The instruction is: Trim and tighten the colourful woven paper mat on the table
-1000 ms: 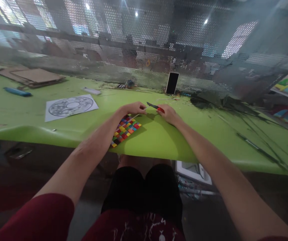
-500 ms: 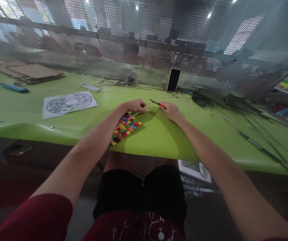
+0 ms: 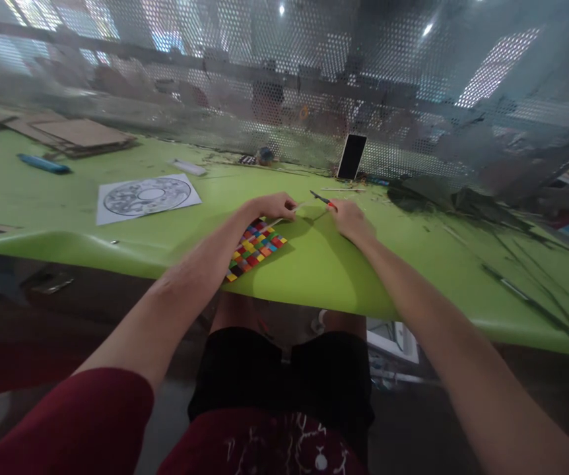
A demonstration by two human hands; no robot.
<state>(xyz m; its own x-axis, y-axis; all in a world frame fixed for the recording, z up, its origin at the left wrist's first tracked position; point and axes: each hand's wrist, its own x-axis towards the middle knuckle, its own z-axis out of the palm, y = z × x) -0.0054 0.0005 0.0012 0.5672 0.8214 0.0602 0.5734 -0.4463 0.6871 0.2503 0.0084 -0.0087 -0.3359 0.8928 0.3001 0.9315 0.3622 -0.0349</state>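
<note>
The left hand (image 3: pixel 274 206) is pinched shut on a thin pale strip (image 3: pixel 289 212), which slants from the fingers back toward the multicoloured checkered woven mat (image 3: pixel 257 247) lying under the wrist at the near edge of the bright green table (image 3: pixel 314 270). The right hand (image 3: pixel 350 219) is closed around a small red-handled knife (image 3: pixel 321 198), its dark blade pointing left at the strip's free end. The two hands are near each other, and blade and strip look close to meeting (whether they actually touch is too small to tell). The work looks like trimming the strip. It would go best with the strip held taut, the blade at a shallow angle, and the stroke directed away from the pinching fingers. A white printed sheet with a circular pattern (image 3: pixel 148 196) lies well apart to the left.
</note>
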